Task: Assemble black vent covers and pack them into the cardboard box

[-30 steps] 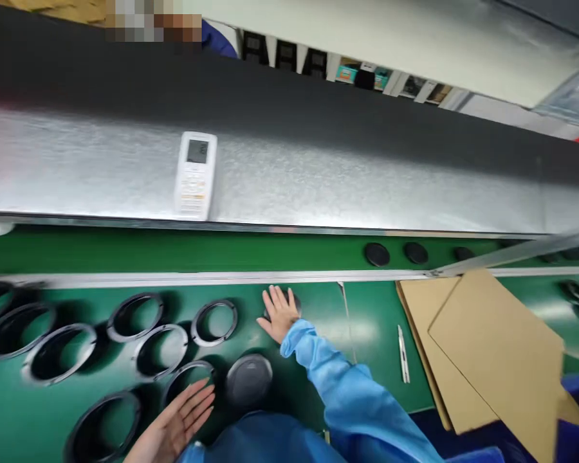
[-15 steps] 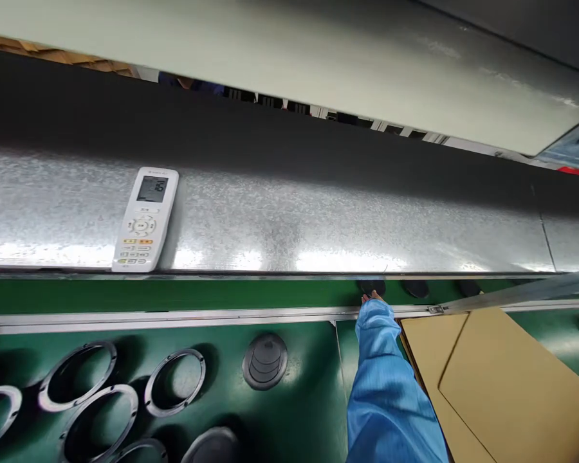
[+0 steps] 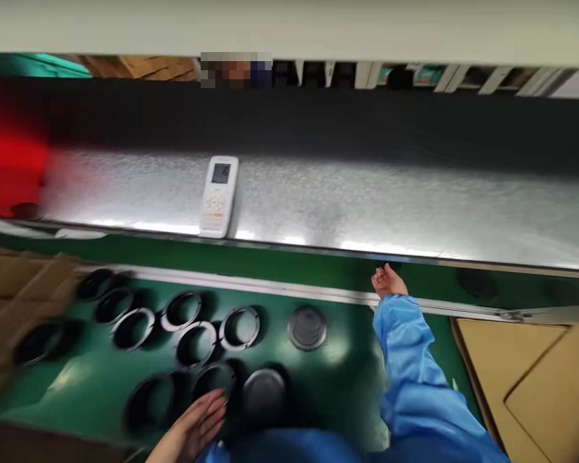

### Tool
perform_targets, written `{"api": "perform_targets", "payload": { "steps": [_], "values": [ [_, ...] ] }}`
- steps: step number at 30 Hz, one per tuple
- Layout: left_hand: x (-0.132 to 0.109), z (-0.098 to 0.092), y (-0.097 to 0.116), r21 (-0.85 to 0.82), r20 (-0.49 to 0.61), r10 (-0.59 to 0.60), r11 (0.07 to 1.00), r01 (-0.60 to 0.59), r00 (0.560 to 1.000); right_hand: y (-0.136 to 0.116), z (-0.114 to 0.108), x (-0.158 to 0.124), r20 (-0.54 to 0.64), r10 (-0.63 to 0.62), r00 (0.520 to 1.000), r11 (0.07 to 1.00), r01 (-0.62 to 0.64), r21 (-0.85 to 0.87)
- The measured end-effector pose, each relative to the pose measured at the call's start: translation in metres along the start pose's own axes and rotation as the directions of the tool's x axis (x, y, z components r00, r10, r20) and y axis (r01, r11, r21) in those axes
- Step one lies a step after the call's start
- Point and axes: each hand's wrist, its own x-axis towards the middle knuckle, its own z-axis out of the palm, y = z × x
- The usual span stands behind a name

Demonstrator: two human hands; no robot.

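Observation:
My right hand [image 3: 389, 283], in a blue sleeve, reaches to the green strip under the front edge of the metal shelf. Its fingers are curled. A dark shape lies just beyond them, partly hidden by the shelf edge, and whether they grip it is unclear. My left hand [image 3: 200, 421] is low over the green table, fingers stretched out and holding nothing. By its fingertips lies a black ring [image 3: 231, 369]. A round black cap [image 3: 265, 393] lies to the right of that hand. Further up is a round louvred air vent [image 3: 307, 328].
Several black rings [image 3: 195, 344] lie on the green table [image 3: 347, 386]. Cardboard [image 3: 24, 302] is at the left, and flat cardboard [image 3: 516, 360] at the right. A white remote control [image 3: 219, 196] rests on the metal shelf [image 3: 318, 206]. A red thing [image 3: 9, 167] is blurred at far left.
The view has swung left, so the remote and rings appear further right. My left hand has come into view at the bottom. My right hand stays near the shelf edge, its fingers now curled.

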Motion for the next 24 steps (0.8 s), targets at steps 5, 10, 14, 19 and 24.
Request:
{"api": "perform_targets", "payload": {
  "steps": [5, 10, 14, 19, 24],
  "values": [
    [-0.023, 0.045, 0.002, 0.013, 0.322, 0.314, 0.942, -0.335, 0.893, 0.122, 0.087, -0.170, 0.410, 0.374, 0.832, 0.898, -0.435, 0.063],
    [-0.028, 0.033, 0.001, -0.269, 0.457, 0.474, 0.880, -0.391, 0.753, 0.207, 0.133, -0.323, 0.637, 0.683, 0.356, 0.594, -0.779, -0.201],
    [-0.039, 0.005, 0.005, -0.408, 0.488, 0.392, 0.892, -0.193, 0.779, 0.203, 0.140, -0.364, 0.729, 0.679, 0.085, 0.643, -0.548, -0.535],
    [-0.055, -0.018, 0.008, -0.492, 0.513, 0.380, 0.865, -0.099, 0.770, 0.157, 0.153, -0.351, 0.911, 0.206, 0.356, 0.762, 0.525, -0.378],
    [-0.063, -0.038, -0.001, -0.312, 0.704, 0.197, 0.949, 0.047, 0.683, 0.157, 0.166, -0.336, 0.981, 0.014, 0.193, 0.321, 0.928, -0.188]
  ]
}}
